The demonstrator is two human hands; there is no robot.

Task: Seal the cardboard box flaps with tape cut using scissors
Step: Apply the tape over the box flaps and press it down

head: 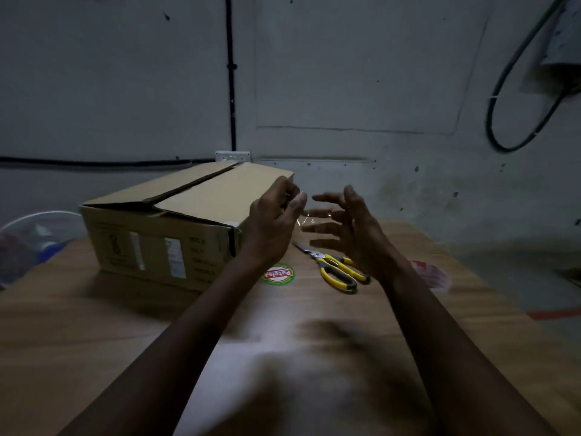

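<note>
A brown cardboard box (176, 221) stands on the table at the left, its top flaps folded down with a dark gap between them. My left hand (275, 221) is raised by the box's right end. Its thumb and curled fingers pinch a faint, shiny strip of clear tape (301, 220). Just right of it, my right hand (349, 228) is held up with fingers spread and blurred, holding nothing. Scissors (336, 267) with yellow and grey handles lie shut on the table below my hands. A tape roll (432, 273) lies behind my right wrist.
The wooden table (220, 341) bears a round red and green sticker (279, 273) near the box. A white bowl or basin (34, 234) sits past the table's left edge. A grey wall with cables and a socket (232, 156) stands close behind.
</note>
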